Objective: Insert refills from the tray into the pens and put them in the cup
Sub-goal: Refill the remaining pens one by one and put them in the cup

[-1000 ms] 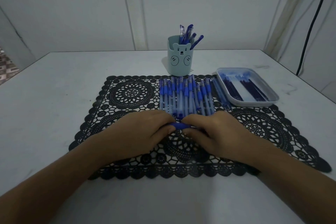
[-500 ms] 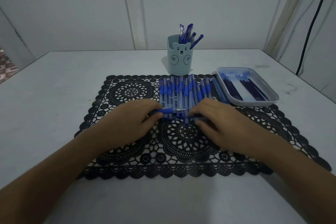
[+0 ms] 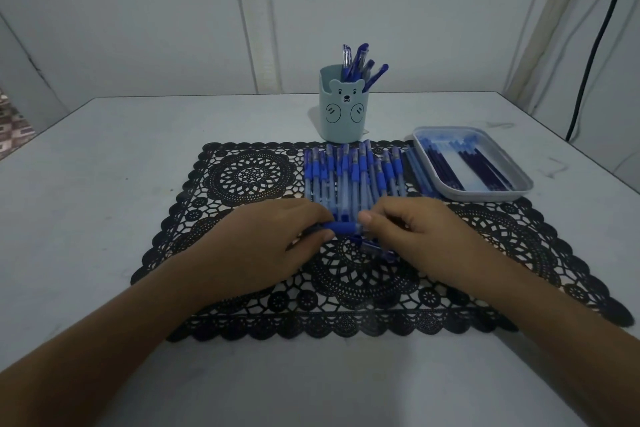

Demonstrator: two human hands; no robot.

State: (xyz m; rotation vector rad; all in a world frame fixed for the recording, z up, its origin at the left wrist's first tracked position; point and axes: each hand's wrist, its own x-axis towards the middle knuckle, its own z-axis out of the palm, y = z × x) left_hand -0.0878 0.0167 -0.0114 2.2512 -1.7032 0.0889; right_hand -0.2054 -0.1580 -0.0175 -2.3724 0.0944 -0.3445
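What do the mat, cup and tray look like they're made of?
Mat: probably vinyl or soft plastic. It is matte black, and its cut-out lace pattern lies flat.
Cup: likely moulded plastic. It is matte pale blue-green, with a printed bear face and shaped ears at the rim.
Tray: likely plastic. It is smooth and pale grey-blue, with rounded corners.

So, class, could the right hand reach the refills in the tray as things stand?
Probably yes, once freed. The tray of refills lies open-topped to the right of the right hand, with nothing between them. But that hand pinches a pen, which the left hand also holds, so it must let go first.
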